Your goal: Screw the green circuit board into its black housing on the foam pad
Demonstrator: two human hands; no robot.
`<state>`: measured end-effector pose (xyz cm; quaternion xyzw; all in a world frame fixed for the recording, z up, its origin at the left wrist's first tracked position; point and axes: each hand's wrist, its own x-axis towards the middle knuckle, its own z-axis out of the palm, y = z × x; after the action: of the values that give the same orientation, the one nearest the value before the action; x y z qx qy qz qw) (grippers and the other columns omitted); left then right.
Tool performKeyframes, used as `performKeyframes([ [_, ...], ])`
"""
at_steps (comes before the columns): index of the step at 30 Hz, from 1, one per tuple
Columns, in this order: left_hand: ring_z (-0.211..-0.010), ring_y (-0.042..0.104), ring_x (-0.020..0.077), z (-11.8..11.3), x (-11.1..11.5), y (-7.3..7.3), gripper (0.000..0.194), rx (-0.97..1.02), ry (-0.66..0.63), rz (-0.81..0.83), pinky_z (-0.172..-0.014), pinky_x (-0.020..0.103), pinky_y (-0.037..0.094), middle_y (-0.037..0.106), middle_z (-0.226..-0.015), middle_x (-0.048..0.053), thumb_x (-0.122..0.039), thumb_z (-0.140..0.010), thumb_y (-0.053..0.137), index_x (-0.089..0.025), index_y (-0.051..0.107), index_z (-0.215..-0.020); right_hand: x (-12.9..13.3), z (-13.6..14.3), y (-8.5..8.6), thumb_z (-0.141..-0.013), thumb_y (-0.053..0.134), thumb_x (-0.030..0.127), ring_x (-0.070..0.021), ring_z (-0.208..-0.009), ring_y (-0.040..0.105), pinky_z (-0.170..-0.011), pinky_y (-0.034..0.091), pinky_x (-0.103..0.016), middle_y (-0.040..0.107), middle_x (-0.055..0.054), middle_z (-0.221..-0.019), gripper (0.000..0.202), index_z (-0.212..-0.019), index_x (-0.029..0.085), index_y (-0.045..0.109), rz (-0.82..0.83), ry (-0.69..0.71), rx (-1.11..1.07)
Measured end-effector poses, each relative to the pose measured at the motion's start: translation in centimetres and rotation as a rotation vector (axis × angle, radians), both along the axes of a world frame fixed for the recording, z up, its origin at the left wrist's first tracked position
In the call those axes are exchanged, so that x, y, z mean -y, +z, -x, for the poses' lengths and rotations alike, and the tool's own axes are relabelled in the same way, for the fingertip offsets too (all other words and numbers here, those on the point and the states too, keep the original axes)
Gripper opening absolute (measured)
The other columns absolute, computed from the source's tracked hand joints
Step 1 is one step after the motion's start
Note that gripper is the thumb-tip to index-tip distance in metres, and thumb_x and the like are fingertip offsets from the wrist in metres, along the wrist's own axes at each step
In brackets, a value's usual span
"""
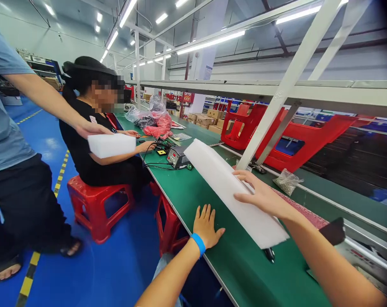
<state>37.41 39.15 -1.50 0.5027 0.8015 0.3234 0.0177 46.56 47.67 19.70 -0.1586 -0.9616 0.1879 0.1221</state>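
Green bench: long and flat, so everything sits on it.
White foam sheet: lies slanted on the bench; its near end pokes up a little.
Right hand: on top of the foam sheet, fingers curled over its far edge, pinning it.
Left hand: flat on the bench edge, fingers spread, holding nothing.
Standing person's hand: grips a white foam block.
Small clear bag: holds tiny bits; I cannot tell what.

Ceiling tube lights at twelve o'clock are flooding everything brightly. Edges are bending wide-angle; the three o'clock corner is darkening.
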Motion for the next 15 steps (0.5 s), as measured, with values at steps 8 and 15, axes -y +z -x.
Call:
performKeyframes([
  [8,-0.141,0.02,0.0277,-2.7,5.5,-1.4,0.052,0.156,0.0,-0.264,-0.117,0.054,0.014,0.027,-0.151,0.006,-0.035,-0.087,0.047,-0.023,0.041,-0.138,-1.1,-1.0,0.2,-0.077,0.055,0.048,-0.0271,-0.106,0.056,-0.084,0.048,-0.039,0.052,-0.007,-0.126,0.055,-0.127,0.027,0.041,0.02,-0.014,-0.063],
  [15,-0.117,0.046,0.0267,5.4,8.0,-1.8,0.033,0.097,0.621,-0.681,-0.104,0.047,0.038,0.047,-0.117,0.012,-0.035,-0.085,0.05,-0.018,0.051,-0.114,-1.0,0.4,0.7,-0.073,0.058,0.047,-0.0283,-0.1,0.059,-0.082,0.047,-0.039,0.052,-0.006,-0.127,0.059,-0.128,0.03,0.042,-0.066,-0.088,-0.044],
])
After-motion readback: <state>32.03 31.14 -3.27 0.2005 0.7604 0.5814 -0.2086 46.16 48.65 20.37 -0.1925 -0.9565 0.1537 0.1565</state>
